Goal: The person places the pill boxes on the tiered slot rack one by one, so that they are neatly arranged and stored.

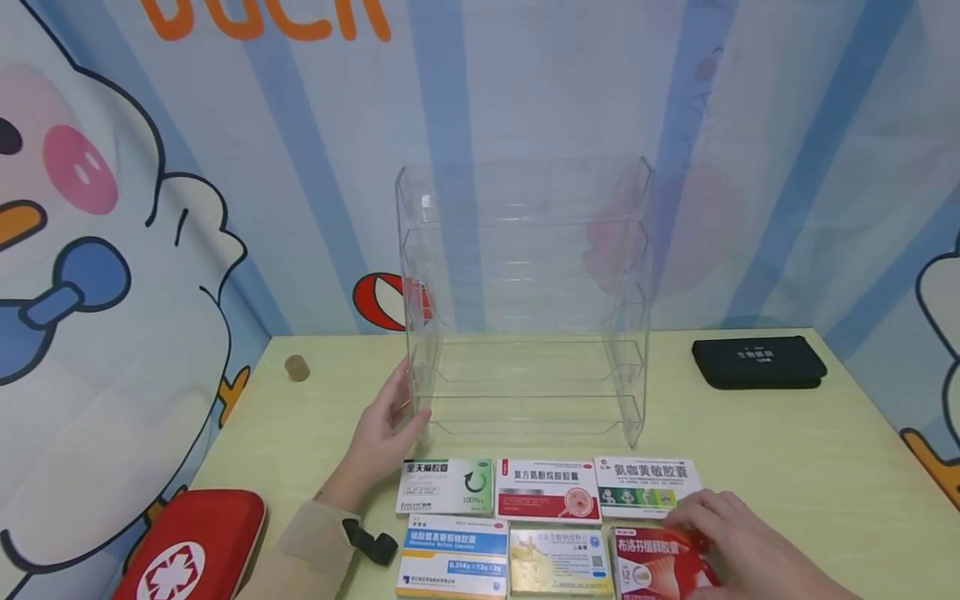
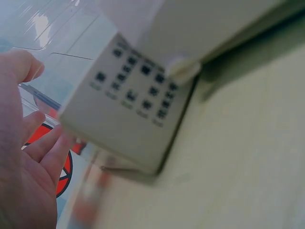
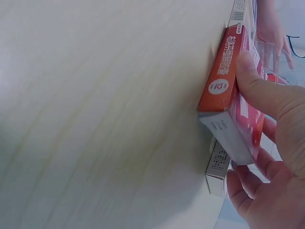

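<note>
A tall clear plastic rack (image 1: pixel 536 408) with several tiers stands at the middle of the table. My left hand (image 1: pixel 378 442) holds its lower left side, thumb at the front edge and fingers around the side. At the front right, my right hand (image 1: pixel 750 546) grips a red medicine box (image 1: pixel 637 562). The right wrist view shows that box (image 3: pixel 221 76) tilted, thumb on its printed face and fingers under the far side. Beside it lie a gold medicine box (image 1: pixel 560 562) and a blue-and-white one (image 1: pixel 453 557). Behind them are green (image 1: pixel 446 487), red-and-white (image 1: pixel 547 492) and white-and-green (image 1: pixel 647 486) boxes.
A red zip case (image 1: pixel 202 542) with a white emblem lies at the front left. A black pouch (image 1: pixel 759 363) rests at the back right, and a small brown cylinder (image 1: pixel 297 367) at the back left. A printed cloth backdrop (image 1: pixel 517 83) hangs behind the table.
</note>
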`<state>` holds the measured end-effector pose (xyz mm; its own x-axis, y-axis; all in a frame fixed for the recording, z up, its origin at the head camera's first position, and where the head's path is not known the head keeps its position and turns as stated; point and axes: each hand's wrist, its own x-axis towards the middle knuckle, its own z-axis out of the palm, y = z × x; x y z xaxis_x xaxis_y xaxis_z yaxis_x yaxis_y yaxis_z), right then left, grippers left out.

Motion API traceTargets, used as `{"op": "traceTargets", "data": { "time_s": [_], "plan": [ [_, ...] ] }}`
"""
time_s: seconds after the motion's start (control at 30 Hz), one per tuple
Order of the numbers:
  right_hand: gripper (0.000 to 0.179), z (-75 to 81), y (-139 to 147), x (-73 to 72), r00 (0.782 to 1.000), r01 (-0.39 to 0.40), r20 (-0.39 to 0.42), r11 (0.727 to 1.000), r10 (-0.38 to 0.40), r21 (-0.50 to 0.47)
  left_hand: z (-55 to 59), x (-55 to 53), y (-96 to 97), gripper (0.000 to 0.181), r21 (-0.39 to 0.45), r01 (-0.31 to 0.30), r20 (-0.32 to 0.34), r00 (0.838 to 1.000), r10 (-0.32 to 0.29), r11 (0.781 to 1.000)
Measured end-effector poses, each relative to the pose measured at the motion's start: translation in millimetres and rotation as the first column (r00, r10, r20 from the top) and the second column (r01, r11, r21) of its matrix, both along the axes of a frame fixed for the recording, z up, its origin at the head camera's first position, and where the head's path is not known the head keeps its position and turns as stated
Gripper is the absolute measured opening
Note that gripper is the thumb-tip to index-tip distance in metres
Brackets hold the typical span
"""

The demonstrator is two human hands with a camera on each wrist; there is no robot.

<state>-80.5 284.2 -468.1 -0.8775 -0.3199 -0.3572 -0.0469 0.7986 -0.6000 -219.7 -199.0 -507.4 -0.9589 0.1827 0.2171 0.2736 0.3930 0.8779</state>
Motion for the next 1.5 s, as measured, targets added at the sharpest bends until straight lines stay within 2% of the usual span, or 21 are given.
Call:
{"op": "traceTargets", "data": {
  "time_s": [0.13,0.27,0.37,0.47,0.53,0.6,0.63,0.73,0.8,0.83,0.87,0.97,1.07,1.27,1.5],
  "plan": [
    [0.079,1.6,3,-0.6,0.992,0.082,0.100,0.993,-0.073,-0.087,-0.1,0.8,-0.7,0.088,0.005,0.004,-0.012,1.000,-0.003,1.000],
    [0.059,8.9,7,-1.9,0.995,0.048,0.098,0.988,-0.034,-0.147,-0.5,1.1,-0.7,0.087,0.014,0.001,-0.009,1.000,-0.001,1.000],
    [0.042,21.2,10,-5.7,0.999,-0.031,0.019,0.991,0.034,-0.131,-2.4,0.5,-1.0,0.086,0.026,0.006,-0.008,1.000,-0.006,1.000],
    [0.034,37.2,9,-11.3,0.988,-0.103,-0.128,0.991,0.092,-0.082,-4.1,-0.1,-1.1,0.085,0.048,0.015,-0.009,1.000,-0.014,0.999],
    [0.033,49.1,7,-16.2,0.957,-0.139,-0.263,0.990,0.124,-0.039,-5.2,-0.5,-0.6,0.084,0.067,0.027,-0.016,1.000,-0.026,0.997],
    [0.035,61.0,4,-21.3,0.911,-0.157,-0.390,0.987,0.136,-0.021,-5.7,-0.3,0.7,0.084,0.082,0.032,-0.018,0.999,-0.031,0.996],
    [0.037,66.6,1,-24.0,0.880,-0.159,-0.456,0.987,0.136,-0.013,-5.9,-0.2,1.3,0.084,0.086,0.036,-0.018,0.999,-0.034,0.996],
    [0.042,82.0,-8,-33.9,0.768,-0.180,-0.627,0.984,0.129,-0.018,-5.7,0.4,3.5,0.083,0.090,0.034,-0.002,0.999,-0.034,0.995],
    [0.043,91.2,-17,-42.7,0.697,-0.192,-0.707,0.981,0.119,-0.024,-5.8,0.6,3.1,0.082,0.091,0.031,0.004,0.999,-0.032,0.995],
    [0.043,95.9,-23,-47.7,0.671,-0.193,-0.733,0.981,0.113,-0.026,-5.7,0.6,2.3,0.082,0.090,0.027,0.010,1.000,-0.028,0.996],
    [0.043,100.5,-28,-53.6,0.648,-0.200,-0.753,0.979,0.110,-0.030,-5.9,0.5,1.4,0.081,0.088,0.024,0.012,1.000,-0.025,0.996],
    [0.040,115.3,-48,-72.6,0.601,-0.200,-0.794,0.979,0.095,-0.033,-7.2,-0.2,-0.8,0.080,0.096,0.024,0.012,1.000,-0.025,0.995],
    [0.039,129.4,-67,-91.8,0.570,-0.200,-0.818,0.979,0.073,-0.051,-7.9,-0.8,-1.1,0.080,0.107,0.029,0.022,0.999,-0.031,0.994],
    [0.036,157.6,-98,-128.0,0.560,-0.219,-0.829,0.967,0.014,-0.132,-7.8,-1.5,-1.1,0.079,0.114,0.011,0.047,0.999,-0.016,0.993],
    [0.032,173.8,-116,-160.7,0.516,-0.201,-0.851,0.952,-0.096,-0.230,-10.4,-2.0,-2.9,0.079,0.123,0.012,0.059,0.998,-0.019,0.992]
  ]
}}
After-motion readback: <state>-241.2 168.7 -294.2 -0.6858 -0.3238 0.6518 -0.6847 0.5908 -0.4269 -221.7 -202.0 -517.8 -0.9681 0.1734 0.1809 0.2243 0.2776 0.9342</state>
